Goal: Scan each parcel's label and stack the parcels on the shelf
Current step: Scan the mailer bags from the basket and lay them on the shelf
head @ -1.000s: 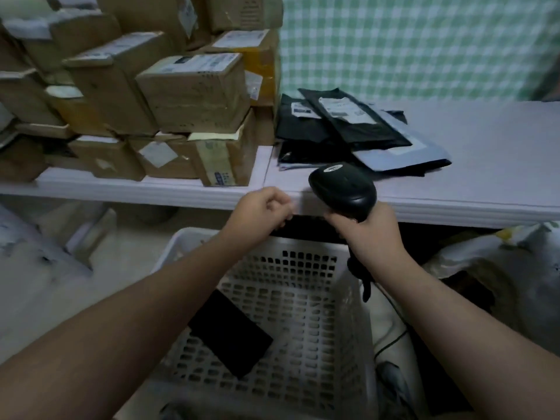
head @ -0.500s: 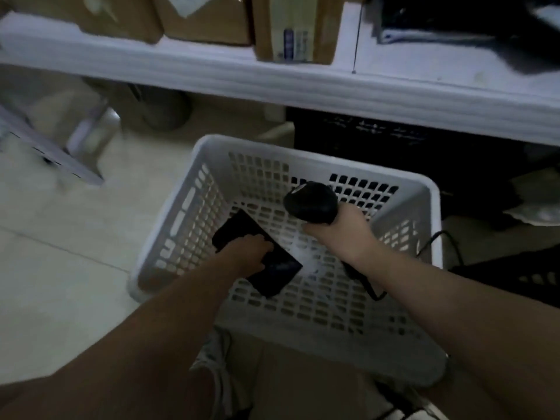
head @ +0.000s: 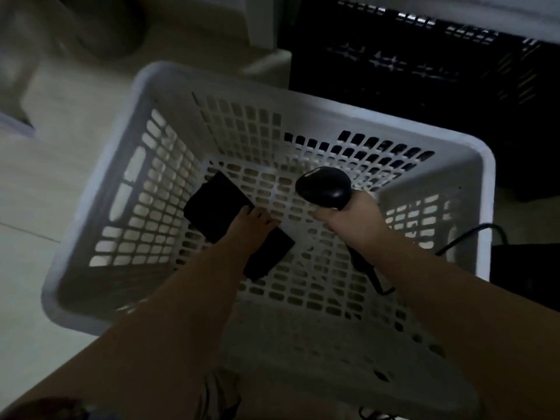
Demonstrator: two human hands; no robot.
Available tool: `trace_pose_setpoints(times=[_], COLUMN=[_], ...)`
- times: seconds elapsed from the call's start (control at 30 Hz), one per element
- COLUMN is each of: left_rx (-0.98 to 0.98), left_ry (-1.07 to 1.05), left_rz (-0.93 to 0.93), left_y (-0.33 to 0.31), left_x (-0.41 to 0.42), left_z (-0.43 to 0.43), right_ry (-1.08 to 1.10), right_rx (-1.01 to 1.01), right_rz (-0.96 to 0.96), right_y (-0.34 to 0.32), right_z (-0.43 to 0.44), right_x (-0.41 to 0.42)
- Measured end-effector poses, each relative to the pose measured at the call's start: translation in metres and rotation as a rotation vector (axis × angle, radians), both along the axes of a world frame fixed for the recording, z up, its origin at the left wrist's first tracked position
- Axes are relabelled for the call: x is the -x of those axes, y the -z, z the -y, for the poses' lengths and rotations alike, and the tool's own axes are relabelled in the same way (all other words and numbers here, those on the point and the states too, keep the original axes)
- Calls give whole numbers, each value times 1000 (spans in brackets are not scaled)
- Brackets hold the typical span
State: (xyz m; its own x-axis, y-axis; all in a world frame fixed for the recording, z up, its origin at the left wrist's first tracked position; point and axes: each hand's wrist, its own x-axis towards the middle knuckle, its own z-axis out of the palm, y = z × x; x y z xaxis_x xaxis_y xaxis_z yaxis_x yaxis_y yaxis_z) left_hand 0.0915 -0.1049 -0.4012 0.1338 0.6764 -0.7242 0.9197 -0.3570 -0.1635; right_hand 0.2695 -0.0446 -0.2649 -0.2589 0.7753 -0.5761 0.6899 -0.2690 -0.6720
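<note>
Parcel (head: 212,207), one only, black and flat, lies on the floor of a white basket (head: 303,95), toward the 9 o'clock side of the basket's bottom. Its long axis runs from 11 o'clock to 5 o'clock, the 11 o'clock end nearer the far wall. The face that shows is plain dark; no label can be made out on it.

The left hand (head: 251,228) comes in from 7 o'clock and lies across the middle of the parcel, touching it, with the fingers bent down at the long edge that faces 1 o'clock. The picture is blurred and dim there, so I cannot tell whether they pinch that edge or only rest on it.

The right hand (head: 354,219) is at 3 o'clock from the parcel, apart from it, with its fingers curled tight round the handle of one black scanner (head: 324,187). The scanner's rounded head points toward 10 o'clock, over the bottom of the basket, and its handle slants back toward 5 o'clock. A dark cable (head: 466,237) arches over the basket's rim at 3 o'clock.

One basket, with slotted walls and bottom, stands on a pale floor (head: 45,207). One black crate (head: 424,71) stands just beyond it at 1 o'clock.
</note>
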Motion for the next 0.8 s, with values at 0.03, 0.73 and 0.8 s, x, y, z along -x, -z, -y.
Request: trace_pose_setpoints(times=[0.03, 0.73, 0.8], left_rx=[-26, -415, -520], left_ry=[0, -521, -593], left_rz=[-6, 678, 796], left_y=[2, -237, -275], left_x=[-2, 1, 0], left_z=[-1, -1, 6], right_ry=[10, 13, 95], right_rx=[5, -256, -286], right_rz=[-6, -162, -265], right_y=[2, -129, -163], right_z=[0, 48, 52], right_x=[0, -13, -21])
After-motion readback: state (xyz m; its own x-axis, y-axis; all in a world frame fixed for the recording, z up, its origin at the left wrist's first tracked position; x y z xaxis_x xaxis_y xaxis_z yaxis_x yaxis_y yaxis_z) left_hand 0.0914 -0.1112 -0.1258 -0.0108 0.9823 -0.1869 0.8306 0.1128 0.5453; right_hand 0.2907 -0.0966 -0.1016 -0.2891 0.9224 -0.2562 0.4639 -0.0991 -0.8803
